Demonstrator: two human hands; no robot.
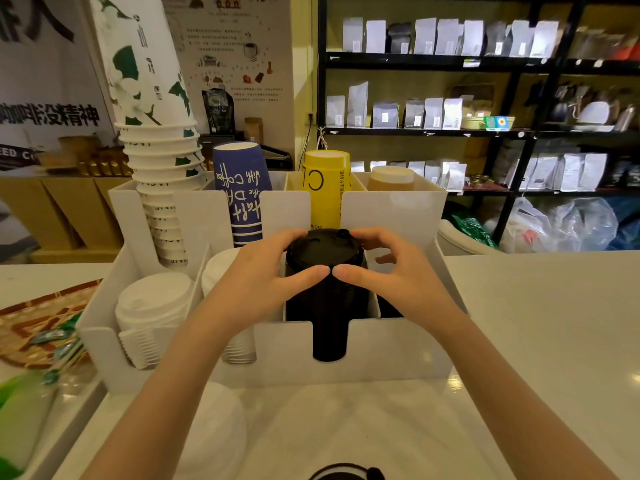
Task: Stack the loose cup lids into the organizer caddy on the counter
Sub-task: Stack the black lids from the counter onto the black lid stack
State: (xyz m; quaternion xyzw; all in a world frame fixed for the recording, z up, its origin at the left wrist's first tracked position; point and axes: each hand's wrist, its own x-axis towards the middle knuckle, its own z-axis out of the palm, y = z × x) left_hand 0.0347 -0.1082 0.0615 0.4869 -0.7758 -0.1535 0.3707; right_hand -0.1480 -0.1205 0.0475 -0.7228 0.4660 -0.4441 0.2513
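Note:
A white organizer caddy [391, 344] stands on the counter. In its third front slot sits a tall stack of black lids [325, 289]. My left hand [266, 275] and my right hand [384, 268] wrap around the top of that stack from both sides, thumbs touching in front. White lid stacks [152, 306] fill the left front slots. A loose pile of white lids [214, 427] lies on the counter near my left forearm. A black lid [346, 474] shows at the bottom edge.
The caddy's back row holds upside-down cup stacks: white and green [162, 161], blue [240, 192], yellow [327, 185], brown [391, 178]. A patterned tray with packets [41, 327] lies left. Black shelves with bags [450, 109] stand behind.

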